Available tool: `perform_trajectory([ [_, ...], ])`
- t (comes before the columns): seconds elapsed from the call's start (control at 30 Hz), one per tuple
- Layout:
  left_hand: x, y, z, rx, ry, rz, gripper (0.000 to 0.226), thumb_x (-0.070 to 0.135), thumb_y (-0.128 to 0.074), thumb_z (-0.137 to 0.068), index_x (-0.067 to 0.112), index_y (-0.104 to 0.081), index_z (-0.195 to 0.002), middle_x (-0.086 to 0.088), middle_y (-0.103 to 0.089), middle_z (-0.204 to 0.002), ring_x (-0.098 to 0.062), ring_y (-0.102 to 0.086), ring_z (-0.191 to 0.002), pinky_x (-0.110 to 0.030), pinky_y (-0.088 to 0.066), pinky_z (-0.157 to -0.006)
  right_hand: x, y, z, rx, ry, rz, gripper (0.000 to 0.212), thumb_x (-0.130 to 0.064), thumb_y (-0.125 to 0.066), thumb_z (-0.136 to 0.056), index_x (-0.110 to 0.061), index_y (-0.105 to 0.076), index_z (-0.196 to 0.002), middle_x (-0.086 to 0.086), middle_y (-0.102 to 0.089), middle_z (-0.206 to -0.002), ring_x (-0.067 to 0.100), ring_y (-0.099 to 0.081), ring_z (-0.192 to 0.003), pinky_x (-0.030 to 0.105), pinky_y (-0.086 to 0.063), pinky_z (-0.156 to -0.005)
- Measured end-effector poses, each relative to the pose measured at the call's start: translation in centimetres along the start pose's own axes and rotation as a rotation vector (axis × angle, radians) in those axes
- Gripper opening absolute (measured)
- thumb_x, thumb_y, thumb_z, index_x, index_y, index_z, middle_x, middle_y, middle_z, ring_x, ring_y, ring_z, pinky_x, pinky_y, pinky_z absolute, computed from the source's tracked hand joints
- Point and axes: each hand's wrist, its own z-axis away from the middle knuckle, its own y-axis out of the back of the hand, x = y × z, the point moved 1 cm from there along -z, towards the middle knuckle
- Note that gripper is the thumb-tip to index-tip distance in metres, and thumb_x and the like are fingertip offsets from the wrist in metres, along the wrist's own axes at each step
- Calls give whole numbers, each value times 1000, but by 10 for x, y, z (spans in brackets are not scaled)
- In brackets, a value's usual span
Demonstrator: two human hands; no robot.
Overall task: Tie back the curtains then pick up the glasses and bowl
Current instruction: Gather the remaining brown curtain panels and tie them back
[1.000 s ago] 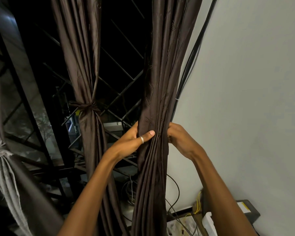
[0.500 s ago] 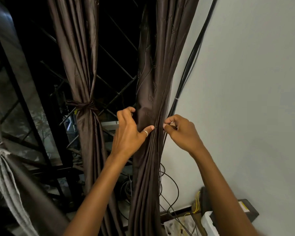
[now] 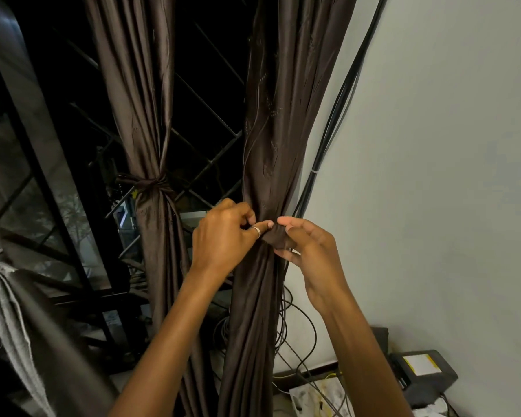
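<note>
Pinching a dark fabric fold (image 3: pixel 275 236) between them, left hand (image 3: pixel 226 236) and right hand (image 3: pixel 310 254) grip the brown curtain (image 3: pixel 271 130); tied curtain (image 3: pixel 151 188) at 9 o'clock.

1. On my right I see a plain pale wall (image 3: pixel 433 145), evenly lit and bare.
2. Black cables (image 3: pixel 337 115) run down the wall's left edge and loop loosely near the floor.
3. Left of centre is a window (image 3: pixel 211 70) showing black night outside, crossed by a diagonal metal grille (image 3: pixel 220 158).
4. A dark window frame (image 3: pixel 51 164) slants down the left side.
5. In the bottom right corner I make out a dark box (image 3: pixel 424 377) with a yellow-edged label, against the wall.
</note>
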Motion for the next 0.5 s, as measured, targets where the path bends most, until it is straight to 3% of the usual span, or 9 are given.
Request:
perform_trajectory([
  [0.1, -12, 9, -5, -179, -17, 261, 14, 33, -83, -79, 23, -78, -88, 11, -63, -84, 2, -62, -77, -9, -46, -70, 2, 0, 1, -23, -10, -44, 28, -5, -50, -103, -11, -71, -119, 8, -78, -108, 18, -73, -106, 32, -60, -91],
  [0.2, -19, 13, -4, -264, -8, 304, 23, 20, -83, -81, 22, -78, -103, 10, -68, -96, 6, -63, -89, -2, -44, -81, 6, -2, 1, -58, -19, -102, 31, -2, -49, -103, -9, -67, -127, 9, -77, -112, 22, -72, -110, 40, -58, -97],
  [0.37, -19, 12, 3, -154, 35, 293, 24, 11, -81, -82, 23, -61, -87, 8, -58, -88, -1, -57, -79, -5, -41, -70, 13, -11, 3, -83, -15, -208, 32, -1, -47, -104, -6, -60, -132, 15, -75, -117, 29, -71, -113, 50, -54, -102],
  [0.5, -15, 8, 8, -82, -20, 166, 28, 10, -79, -81, 26, -55, -80, 11, -47, -82, -5, -51, -72, -20, -45, -64, 15, -13, 5, -66, -9, -252, 30, -3, -48, -104, -7, -62, -130, 16, -74, -118, 31, -70, -115, 53, -53, -102],
])
